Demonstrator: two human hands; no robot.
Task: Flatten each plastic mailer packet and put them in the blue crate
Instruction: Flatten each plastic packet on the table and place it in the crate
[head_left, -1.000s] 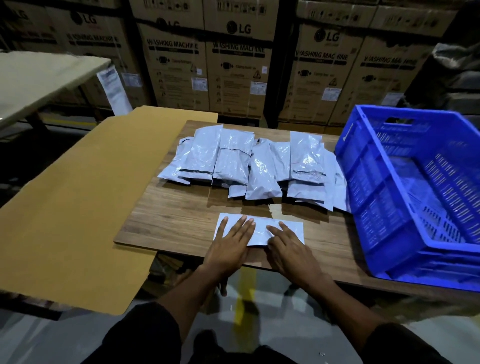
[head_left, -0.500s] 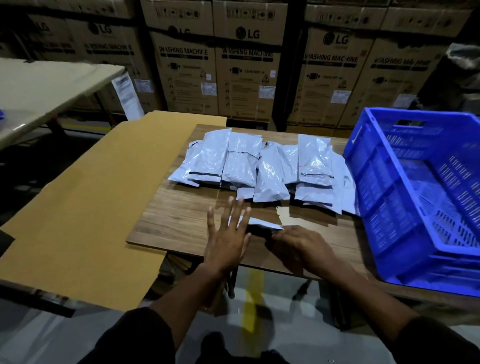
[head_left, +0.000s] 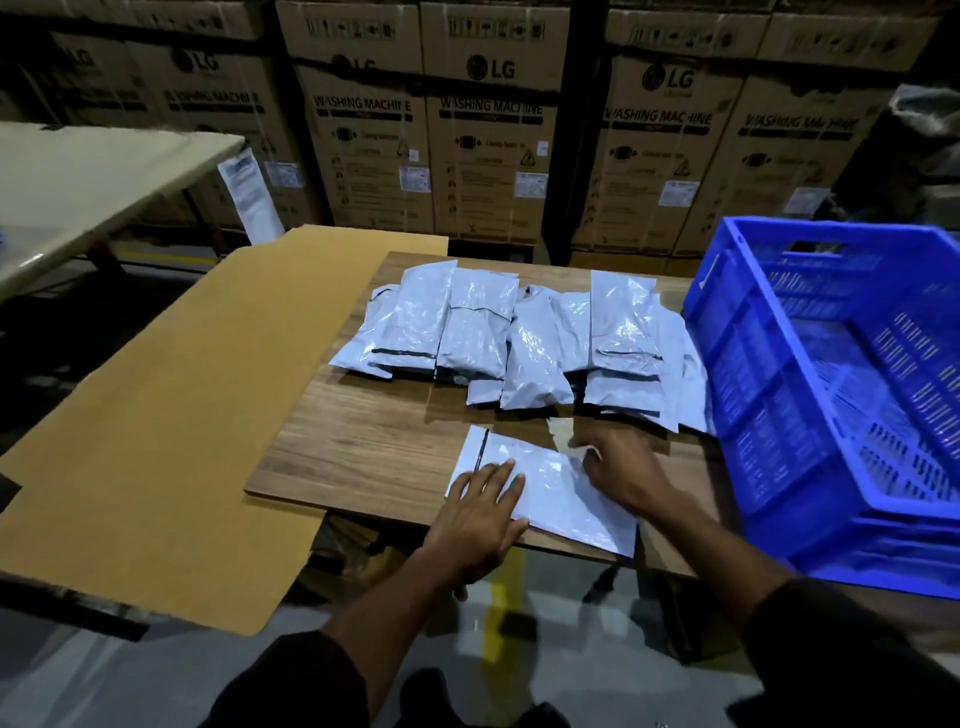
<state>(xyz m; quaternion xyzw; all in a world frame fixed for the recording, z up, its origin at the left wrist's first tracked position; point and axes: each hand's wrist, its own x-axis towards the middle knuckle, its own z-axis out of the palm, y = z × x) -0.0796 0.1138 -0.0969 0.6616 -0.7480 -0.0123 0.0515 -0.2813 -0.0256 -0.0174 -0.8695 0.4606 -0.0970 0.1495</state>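
One grey plastic mailer (head_left: 553, 486) lies unfolded and flat at the near edge of the wooden board (head_left: 374, 447), its near corner hanging over the edge. My left hand (head_left: 480, 514) rests palm down on the mailer's left part, fingers spread. My right hand (head_left: 621, 467) lies on its far right corner, fingers apart. Behind it a row of several folded grey mailers (head_left: 519, 343) overlaps across the board. The blue crate (head_left: 810, 395) stands at the right, beside the row.
A large sheet of brown cardboard (head_left: 171, 421) extends left of the board. A pale table (head_left: 78, 176) stands at far left. Stacked washing machine cartons (head_left: 488, 135) form a wall behind. Grey floor shows below the board's near edge.
The mailer under my hands was a narrow folded strip; it now lies opened out to full size. My left hand moved onto its left part, my right hand shifted right and away.
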